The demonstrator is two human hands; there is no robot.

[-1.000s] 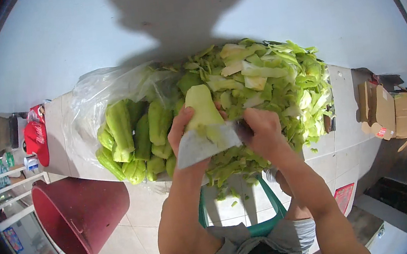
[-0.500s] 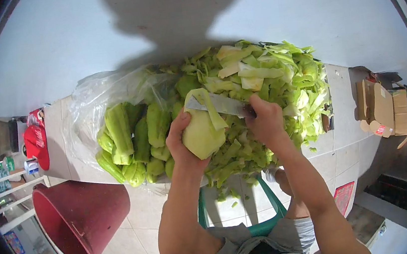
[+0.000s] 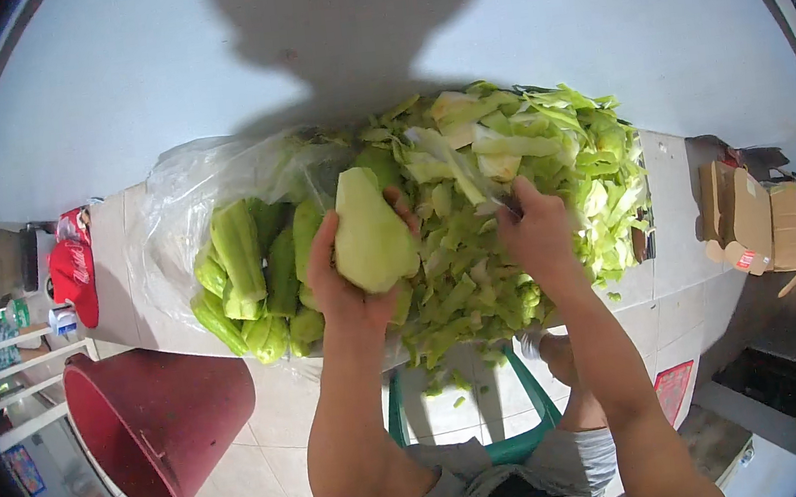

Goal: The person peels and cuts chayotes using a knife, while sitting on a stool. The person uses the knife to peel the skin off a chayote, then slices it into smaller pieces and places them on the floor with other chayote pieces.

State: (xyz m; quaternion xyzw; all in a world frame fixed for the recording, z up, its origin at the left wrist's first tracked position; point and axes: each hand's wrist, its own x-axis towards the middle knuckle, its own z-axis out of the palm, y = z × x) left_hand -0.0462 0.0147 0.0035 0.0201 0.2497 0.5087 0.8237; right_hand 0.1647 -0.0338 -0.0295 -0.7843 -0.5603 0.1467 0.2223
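Observation:
My left hand (image 3: pixel 337 300) is wrapped round a smooth, pale green, pear-shaped chayote (image 3: pixel 372 237), thumb on its left and fingertips showing at its right. It looks peeled on the side that faces up. My right hand (image 3: pixel 535 231) grips a knife (image 3: pixel 490 193) by its handle, to the right of the chayote and apart from it. The blade is tilted and blurred, and a pale strip of peel (image 3: pixel 455 165) lies along it. Beneath and beyond the knife spreads a large heap of green peelings (image 3: pixel 543 144).
Several ridged, unpeeled chayotes (image 3: pixel 240 257) lie in a clear plastic bag (image 3: pixel 175 190) at the left. A dark red bucket (image 3: pixel 195 409) stands tipped-looking at lower left. Cardboard boxes (image 3: pixel 742 209) sit at far right. Behind the heap rises a pale wall (image 3: pixel 587 11).
The knife has come off the chayote and moved right with my right hand, carrying a strip of peel. The chayote has shifted slightly left and turned in my left hand.

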